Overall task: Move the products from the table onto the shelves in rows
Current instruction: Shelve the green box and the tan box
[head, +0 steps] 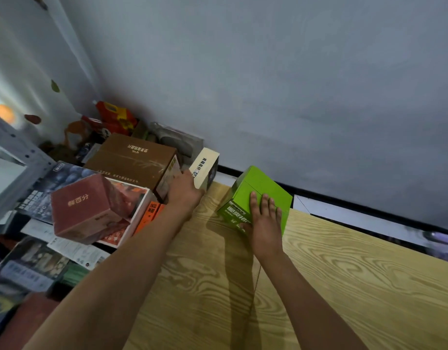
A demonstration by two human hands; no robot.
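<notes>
A pick-up looks to be in hand. The right hand (pixel 264 221) lies on the green box (pixel 258 198), fingers straight over its top and thumb at the near face; the box sits tilted near the table's (pixel 344 286) far edge. Left of the green box, the left hand (pixel 185 192) reaches the cream box (pixel 204 168) beside the brown box (pixel 132 160); whether it grips I cannot tell. Next calls for a firm hold and a lift. Bare tabletop lies nearer than the green box; crowded products lie to its left.

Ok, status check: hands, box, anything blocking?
Right hand flat on green box, thumb at its front. Left hand at cream box, grip hidden. Green box on wooden table, tilted. Nothing blocking.
</notes>
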